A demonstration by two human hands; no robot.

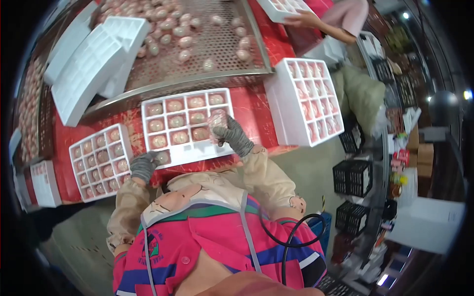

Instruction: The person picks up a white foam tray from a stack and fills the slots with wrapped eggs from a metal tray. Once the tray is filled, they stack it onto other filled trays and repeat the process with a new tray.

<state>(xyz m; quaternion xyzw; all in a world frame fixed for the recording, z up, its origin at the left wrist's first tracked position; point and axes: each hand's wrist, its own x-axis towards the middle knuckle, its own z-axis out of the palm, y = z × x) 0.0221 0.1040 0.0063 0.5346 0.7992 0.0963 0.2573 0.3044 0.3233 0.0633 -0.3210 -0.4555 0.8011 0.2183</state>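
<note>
In the head view, the right hand [236, 138] has its gloved fingers curled around a wrapped egg [216, 120] at the 3 o'clock side of the white tray [197, 159], while the left hand [143, 167] touches the corner egg [162, 157] near 8 o'clock; whether it grips that egg, I cannot tell. The shiny wrap could let the held egg slip and crack its neighbours, and a careless tug could slide the tray toward 6 o'clock, over the red table's [254, 111] edge.
</note>
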